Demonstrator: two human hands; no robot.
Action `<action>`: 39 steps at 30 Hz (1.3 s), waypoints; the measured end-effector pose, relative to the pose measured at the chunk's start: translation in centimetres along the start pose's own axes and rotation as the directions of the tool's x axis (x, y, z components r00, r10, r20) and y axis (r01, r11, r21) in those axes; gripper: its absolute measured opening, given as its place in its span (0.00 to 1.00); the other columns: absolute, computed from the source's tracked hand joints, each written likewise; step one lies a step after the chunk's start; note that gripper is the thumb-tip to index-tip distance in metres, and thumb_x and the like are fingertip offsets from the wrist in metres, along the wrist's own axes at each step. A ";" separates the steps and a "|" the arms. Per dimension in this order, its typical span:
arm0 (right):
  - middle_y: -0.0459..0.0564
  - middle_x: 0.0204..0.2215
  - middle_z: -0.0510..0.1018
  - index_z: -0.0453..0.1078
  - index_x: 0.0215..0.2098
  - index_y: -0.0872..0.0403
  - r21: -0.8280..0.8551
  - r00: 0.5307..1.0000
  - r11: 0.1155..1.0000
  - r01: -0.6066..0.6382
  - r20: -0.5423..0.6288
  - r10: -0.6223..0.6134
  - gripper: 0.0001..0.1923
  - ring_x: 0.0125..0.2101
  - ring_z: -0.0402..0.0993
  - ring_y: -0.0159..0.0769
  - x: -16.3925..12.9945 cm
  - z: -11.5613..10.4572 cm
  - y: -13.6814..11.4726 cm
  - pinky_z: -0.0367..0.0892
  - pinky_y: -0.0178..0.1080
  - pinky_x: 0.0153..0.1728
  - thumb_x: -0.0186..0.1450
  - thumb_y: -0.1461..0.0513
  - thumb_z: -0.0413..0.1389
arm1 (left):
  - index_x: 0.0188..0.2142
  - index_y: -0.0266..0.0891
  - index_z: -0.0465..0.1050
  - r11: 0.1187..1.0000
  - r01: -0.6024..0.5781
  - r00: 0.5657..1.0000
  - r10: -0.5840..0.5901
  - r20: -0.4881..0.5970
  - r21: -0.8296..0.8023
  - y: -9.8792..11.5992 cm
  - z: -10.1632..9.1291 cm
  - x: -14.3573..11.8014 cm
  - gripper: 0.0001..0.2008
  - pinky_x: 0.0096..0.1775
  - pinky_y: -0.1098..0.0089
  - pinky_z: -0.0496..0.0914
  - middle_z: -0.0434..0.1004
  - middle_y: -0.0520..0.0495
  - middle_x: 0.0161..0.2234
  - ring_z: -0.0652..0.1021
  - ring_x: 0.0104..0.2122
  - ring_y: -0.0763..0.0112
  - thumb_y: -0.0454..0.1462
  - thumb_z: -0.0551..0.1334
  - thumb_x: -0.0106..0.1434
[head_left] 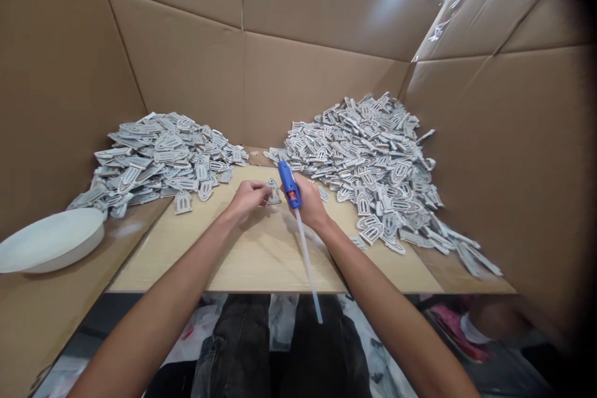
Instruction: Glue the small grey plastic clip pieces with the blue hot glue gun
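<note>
Held upright just above the board is a small grey arched window-shaped piece [273, 193], pinched by the fingertips of my left hand [249, 199]. My right hand [310, 200] is wrapped round a blue glue gun [290, 184], its nozzle pointing away from me. A long translucent glue stick [306, 261] runs out of the gun's back end, down past the board's front edge. The gun is close to the right of the piece; whether its tip touches anything cannot be made out. Part of my right hand's fingers is hidden behind the gun.
Piles of similar grey pieces lie at left [163, 149] and right [359, 149] on the pale board [261, 261]. A white bowl [56, 239] stands at far left. Tall cardboard walls [326, 81] enclose the back and sides. Below right shows another person's pink shoe [454, 331].
</note>
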State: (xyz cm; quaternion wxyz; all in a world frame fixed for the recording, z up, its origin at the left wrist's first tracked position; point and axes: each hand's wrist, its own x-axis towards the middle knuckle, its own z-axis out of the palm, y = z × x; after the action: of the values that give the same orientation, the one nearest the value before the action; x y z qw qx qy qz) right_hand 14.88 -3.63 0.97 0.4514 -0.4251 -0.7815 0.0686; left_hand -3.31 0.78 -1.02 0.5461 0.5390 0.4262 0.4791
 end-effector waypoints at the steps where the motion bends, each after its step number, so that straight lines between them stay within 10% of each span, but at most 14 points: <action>1: 0.48 0.33 0.72 0.60 0.34 0.49 -0.015 1.000 1.000 0.024 0.010 -0.023 0.07 0.34 0.66 0.40 0.0 0.0 0.0 0.63 0.40 0.39 0.63 0.59 0.55 | 0.23 0.35 0.78 1.000 0.000 1.000 0.000 -0.001 -0.006 0.0 0.0 0.0 0.08 0.24 0.71 0.69 0.75 0.45 0.23 0.73 0.21 0.74 0.38 0.71 0.53; 30: 0.44 0.27 0.70 0.55 0.33 0.48 -0.025 0.997 1.000 0.008 0.081 -0.005 0.10 0.30 0.63 0.36 0.4 -0.1 -0.3 0.59 0.36 0.34 0.58 0.60 0.54 | 0.26 0.33 0.79 0.995 -0.074 0.997 0.076 0.030 -0.065 0.3 0.3 0.2 0.09 0.29 0.70 0.75 0.76 0.46 0.25 0.75 0.24 0.72 0.38 0.70 0.56; 39: 0.46 0.31 0.78 0.67 0.37 0.50 0.022 0.997 0.999 -0.026 0.077 0.025 0.05 0.30 0.69 0.36 0.2 -0.1 0.4 0.63 0.36 0.36 0.61 0.62 0.56 | 0.24 0.34 0.78 0.995 -0.089 0.996 0.090 0.028 -0.045 0.5 0.3 0.3 0.07 0.25 0.72 0.73 0.77 0.46 0.25 0.75 0.24 0.71 0.34 0.67 0.57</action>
State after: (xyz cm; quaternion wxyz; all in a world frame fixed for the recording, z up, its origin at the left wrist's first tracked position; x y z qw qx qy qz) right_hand 15.12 -3.29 0.97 0.4251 -0.4270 -0.7919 0.0996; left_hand -2.95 0.97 -0.47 0.5420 0.5524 0.3830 0.5043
